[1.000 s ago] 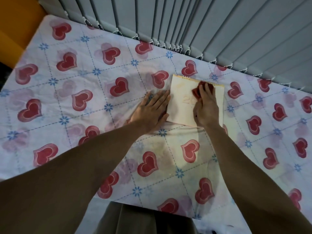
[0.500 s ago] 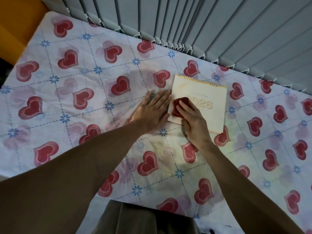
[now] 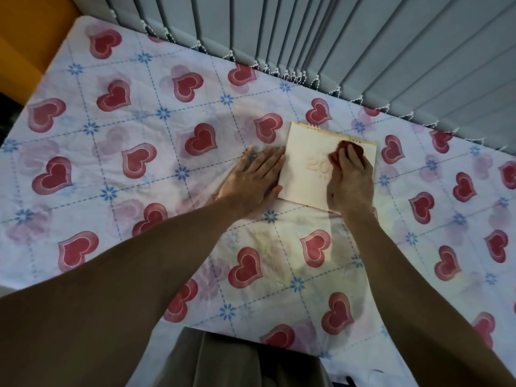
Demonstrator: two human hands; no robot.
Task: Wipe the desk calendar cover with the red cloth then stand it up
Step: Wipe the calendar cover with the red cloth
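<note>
The person's two bare forearms reached out over the heart-print sheet point(image 3: 139, 163). The left hand point(image 3: 255, 180) lay flat with fingers spread and released, palm down on the sheet, its fingertips touching the left edge of the desk calendar point(image 3: 307, 155), which lay flat near the vertical blinds point(image 3: 363, 51). The right hand point(image 3: 350, 180) pressed the bunched red cloth point(image 3: 342, 149) under curled fingers onto the cover's upper right, by the spiral binding point(image 3: 314, 127). To wipe well, the strokes probably needed to be even and overlapping, with the left hand bracing the edge so the cover could not slide on the soft sheet.
</note>
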